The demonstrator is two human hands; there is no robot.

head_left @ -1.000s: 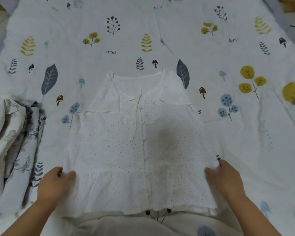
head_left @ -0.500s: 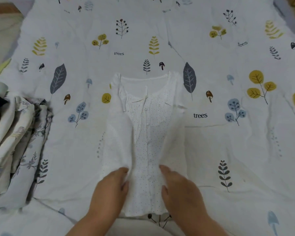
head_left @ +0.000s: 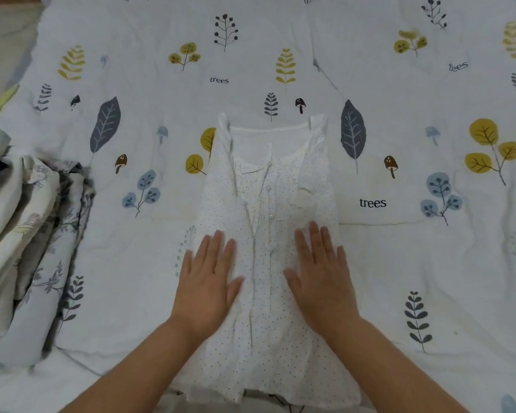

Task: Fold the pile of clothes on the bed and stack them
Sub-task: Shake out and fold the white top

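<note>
Lying flat mid-bed, white dotted blouse [head_left: 268,234], sides folded inward; left hand [head_left: 206,281] and right hand [head_left: 322,278], fingers straight, palms pressing its lower half either side of the button placket; unfolded clothes pile [head_left: 27,234] at left.

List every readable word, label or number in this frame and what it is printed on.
"trees": bedsheet, right of the blouse, at.
"trees": bedsheet, upper middle.
Upper right: creased, seems to read "trees".
Top edge: cut off, unreadable.
Blouse: no text.
</note>
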